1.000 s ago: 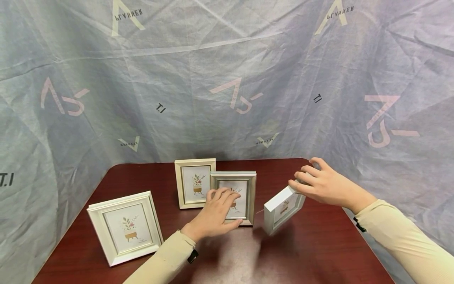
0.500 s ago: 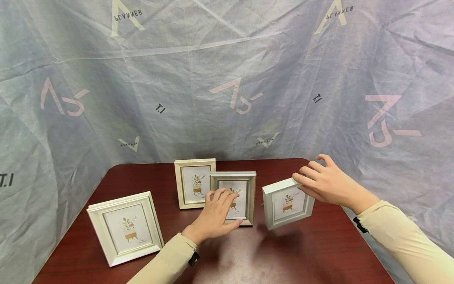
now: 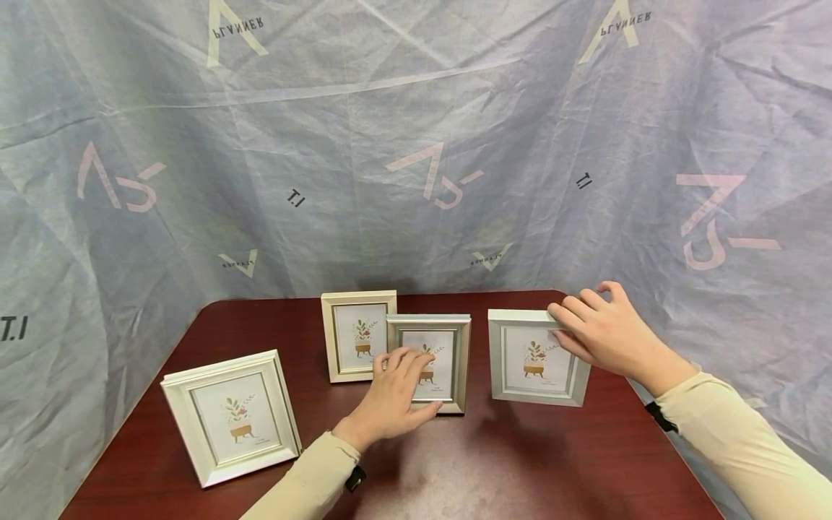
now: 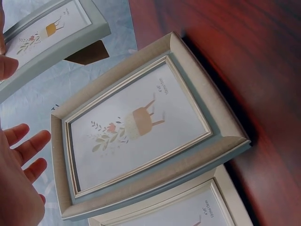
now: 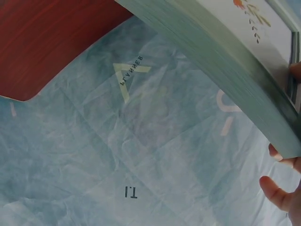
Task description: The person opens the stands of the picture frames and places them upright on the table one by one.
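My right hand [image 3: 601,332] pinches a pale grey-white picture frame [image 3: 536,357] at its top right corner. The frame hangs just above the table, its flower-pot print turned toward me; a stand flap [image 4: 88,53] juts from its back in the left wrist view. My left hand [image 3: 390,397], fingers loosely bent, hovers before a champagne-silver picture frame [image 3: 458,368] and covers part of it in the head view. In the left wrist view a gap separates those fingers [image 4: 33,147] from that frame. Only fingertips of my right hand show in the right wrist view.
A cream picture frame [image 3: 330,339] stands behind the champagne one, partly overlapped by it. A larger white picture frame [image 3: 185,426] leans back at the left of the dark red table [image 3: 552,462]. Grey printed cloth [image 3: 351,217] hangs behind and at both sides.
The frame in my right hand has swung from a steep angle to face me and come up level, shifting slightly right. My left hand has hardly moved; the other frames stay put.
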A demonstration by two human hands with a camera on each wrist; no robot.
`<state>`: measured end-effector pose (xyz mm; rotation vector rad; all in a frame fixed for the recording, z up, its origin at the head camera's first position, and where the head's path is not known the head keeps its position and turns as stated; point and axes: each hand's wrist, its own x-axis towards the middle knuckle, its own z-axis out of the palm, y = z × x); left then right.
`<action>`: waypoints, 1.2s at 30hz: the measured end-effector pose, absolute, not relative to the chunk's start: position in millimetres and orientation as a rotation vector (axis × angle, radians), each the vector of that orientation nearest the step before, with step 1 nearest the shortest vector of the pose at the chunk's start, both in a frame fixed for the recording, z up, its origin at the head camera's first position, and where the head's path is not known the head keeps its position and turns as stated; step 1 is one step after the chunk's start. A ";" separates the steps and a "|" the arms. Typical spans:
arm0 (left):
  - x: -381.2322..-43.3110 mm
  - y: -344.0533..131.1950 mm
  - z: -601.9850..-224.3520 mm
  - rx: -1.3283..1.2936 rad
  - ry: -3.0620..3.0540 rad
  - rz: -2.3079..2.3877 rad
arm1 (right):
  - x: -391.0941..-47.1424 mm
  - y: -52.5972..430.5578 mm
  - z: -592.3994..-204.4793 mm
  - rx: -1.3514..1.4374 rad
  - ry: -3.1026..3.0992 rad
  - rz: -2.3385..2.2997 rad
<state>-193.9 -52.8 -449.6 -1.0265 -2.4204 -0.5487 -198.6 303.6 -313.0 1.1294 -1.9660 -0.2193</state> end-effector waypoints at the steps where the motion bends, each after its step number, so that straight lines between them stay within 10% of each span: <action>1: -193.7 -52.8 -449.8 -1.021 -2.425 -0.554 | -198.5 303.6 -312.7 1.121 -1.965 -0.220; 36: -202.0 17.7 -436.3 -0.855 -2.368 -0.676 | -186.9 276.2 -310.7 1.050 -1.974 -0.172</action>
